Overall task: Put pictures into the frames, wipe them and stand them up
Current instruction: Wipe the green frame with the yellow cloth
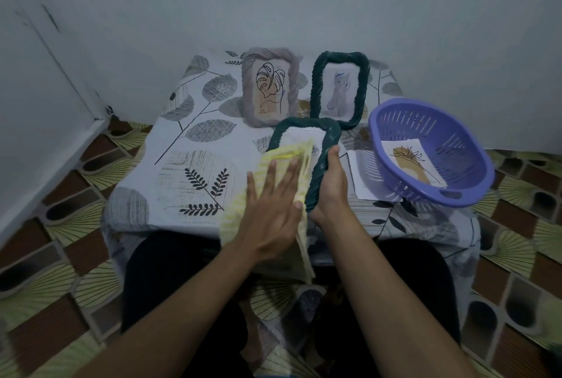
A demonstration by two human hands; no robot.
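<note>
Dark green frame [304, 124] lies just left of the purple basket [404, 101]. Its long axis runs away from the person, far end toward the upright grey frame [249, 92] and second green frame [316, 85], both left of the basket's far rim. Right hand [331, 192] is curled round the basket-side long rail. Left hand [273, 204], fingers straight and spread, presses the yellow cloth [292, 149] onto the glass. Judgement: wiping step; the right hand, already on the rail, is placed to tip the frame upright.

grey frame [248, 88] 1 | green frames [316, 85] 2 | cloth [237, 213] 1 | basket [456, 146] 1 | loose sheets [410, 161] 2
</note>
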